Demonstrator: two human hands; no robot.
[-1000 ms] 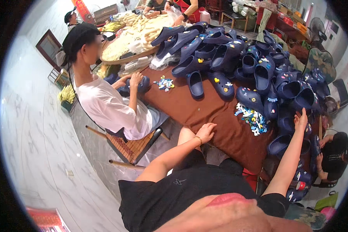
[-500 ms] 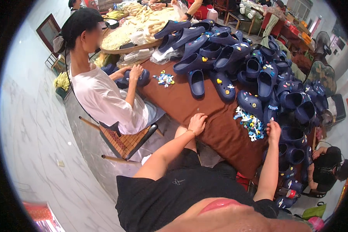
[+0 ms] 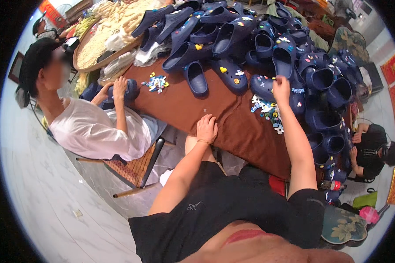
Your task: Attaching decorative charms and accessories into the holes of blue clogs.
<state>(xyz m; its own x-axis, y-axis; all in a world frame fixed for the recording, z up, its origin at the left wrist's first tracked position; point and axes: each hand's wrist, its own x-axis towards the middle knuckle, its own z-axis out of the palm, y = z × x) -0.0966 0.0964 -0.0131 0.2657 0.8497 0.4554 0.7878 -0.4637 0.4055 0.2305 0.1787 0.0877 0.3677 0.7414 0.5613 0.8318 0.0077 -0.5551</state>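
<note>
Brown cloth-covered tabletop (image 3: 245,136) fills the middle, its near edge slanting under the left hand (image 3: 206,128), laid flat, fingers loosely extended. Cloth runs from there to piled small blue-and-white charms (image 3: 268,108). Just behind, the right hand (image 3: 281,89), fingers bent, overlaps a rounded navy foam clog (image 3: 262,87); pinching cannot be told. A blue tag (image 3: 297,90) bears white lettering; farther, more clogs (image 3: 224,38) lie heaped.

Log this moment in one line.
left hand: on wrinkled brown tablecloth; right hand: at navy-blue round-toed clog, contact unclear; nearby: small multicoloured charms
</note>
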